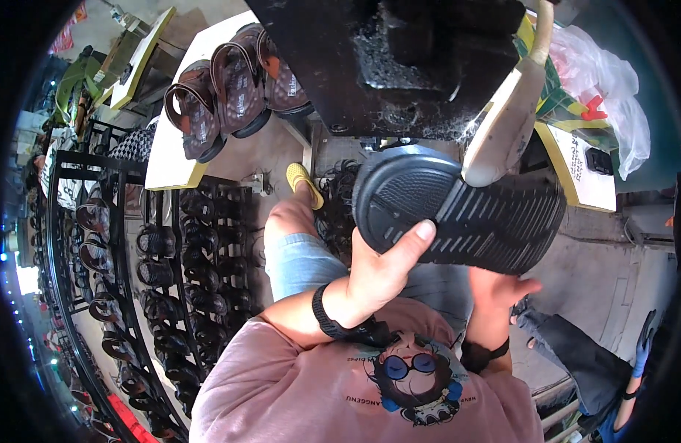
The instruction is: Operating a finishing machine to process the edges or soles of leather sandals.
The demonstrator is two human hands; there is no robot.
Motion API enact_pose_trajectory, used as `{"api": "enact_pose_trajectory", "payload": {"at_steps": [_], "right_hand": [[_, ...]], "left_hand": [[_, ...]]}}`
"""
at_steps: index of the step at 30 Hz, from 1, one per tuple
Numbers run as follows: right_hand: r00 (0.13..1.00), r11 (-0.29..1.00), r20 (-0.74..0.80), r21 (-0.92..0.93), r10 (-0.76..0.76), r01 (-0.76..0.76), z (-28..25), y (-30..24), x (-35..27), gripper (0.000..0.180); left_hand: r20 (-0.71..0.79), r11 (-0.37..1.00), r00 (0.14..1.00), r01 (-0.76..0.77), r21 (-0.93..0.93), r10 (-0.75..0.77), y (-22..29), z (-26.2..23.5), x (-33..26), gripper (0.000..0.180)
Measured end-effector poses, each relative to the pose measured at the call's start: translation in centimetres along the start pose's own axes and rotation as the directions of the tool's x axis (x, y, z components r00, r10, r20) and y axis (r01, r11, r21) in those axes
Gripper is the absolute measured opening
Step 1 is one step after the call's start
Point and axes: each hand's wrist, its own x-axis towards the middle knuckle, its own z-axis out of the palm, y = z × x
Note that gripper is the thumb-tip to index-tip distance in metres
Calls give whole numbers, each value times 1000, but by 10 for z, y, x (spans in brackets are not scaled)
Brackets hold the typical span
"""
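At your left, leave the rack [66, 258] of sandals alone, and mind the brown sandals [241, 81] on the far-left table [179, 140]; your elbow should stay clear of both. Your left hand [381, 277] holds the heel end of the black sole [495, 229], thumb on the tread, so keep that pinch firm and the tread facing up. The sole is in front of you, at mid-scene, beneath the dark machine head [421, 66]. The pale rounded arm [503, 125] overlaps its far edge; whether they touch, you cannot tell from here. Your right hand [495, 292] is under the near-right edge, thumb stretched wide, its fingers hidden, so its grip cannot be told; supporting that end evenly would probably prevent tilting.
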Motion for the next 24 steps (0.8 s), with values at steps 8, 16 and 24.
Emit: {"api": "enact_pose_trajectory", "payload": {"at_steps": [8, 16, 24], "right_hand": [[996, 998, -82, 60, -23, 28, -18, -16, 43, 71], [995, 985, -7, -146, 96, -96, 22, 35, 45, 69], [944, 947, -78, 54, 320, -317, 77, 99, 46, 54]], "left_hand": [[-49, 981, 999, -5, -194, -5, -8, -43, 2, 57], [-103, 981, 993, -73, -182, 55, 31, -115, 10, 67], [133, 941, 953, -236, -244, 274, 96, -159, 49, 79]]}}
